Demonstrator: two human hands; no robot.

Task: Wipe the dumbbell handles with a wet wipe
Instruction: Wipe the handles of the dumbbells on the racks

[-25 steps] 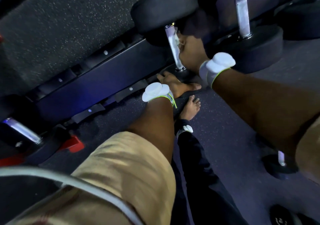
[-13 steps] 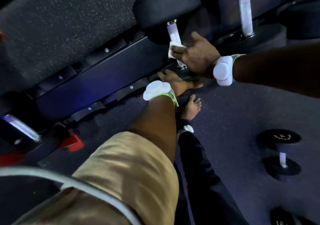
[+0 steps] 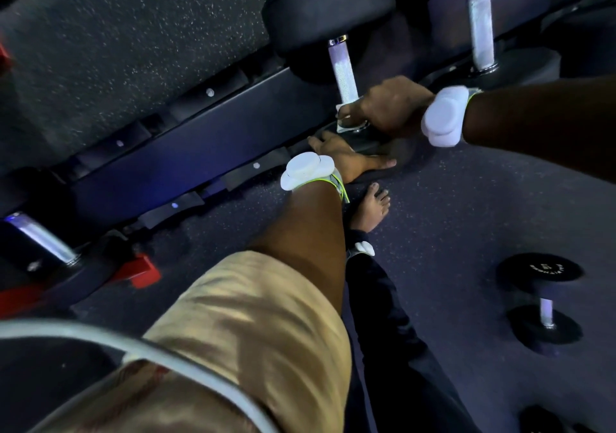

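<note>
**Dumbbell rack** [image 3: 200, 145], lower tier, viewed from above by a person who is crouching on the speckled rubber floor [image 3: 450, 216].

The dumbbell [image 3: 326, 9] being cleaned is lying across the rack rails. One black rubber head is sitting at the far side, and the near head is largely hidden under the hands. Judged from its bulk, it is behaving as a heavy, rigid load that is not going to shift under a wiping stroke. It is calling for steadying only, not lifting.

Its handle [image 3: 343, 69], a knurled chrome bar, is offering a rough, non-slip surface. The knurling is probably dragging at thin material, so the sensible hold is a wrap around the bar with light pressure.

The right hand [image 3: 386, 105] is curling round the lowest stretch of the bar, just above the near head, and is pinching the wet wipe [image 3: 345, 122] against the metal. The left hand [image 3: 346, 157] is resting with straight fingers on the near head and is gripping nothing.

The wipe, being soft, limp and damp, is liable to bunch or tear unless it is kept folded under the fingers.

Compared with half a second earlier, the right hand is sitting lower. It was then at mid-bar, and the wipe has travelled down to the collar, leaving most of the knurled length exposed. The left hand is keeping its place.
</note>
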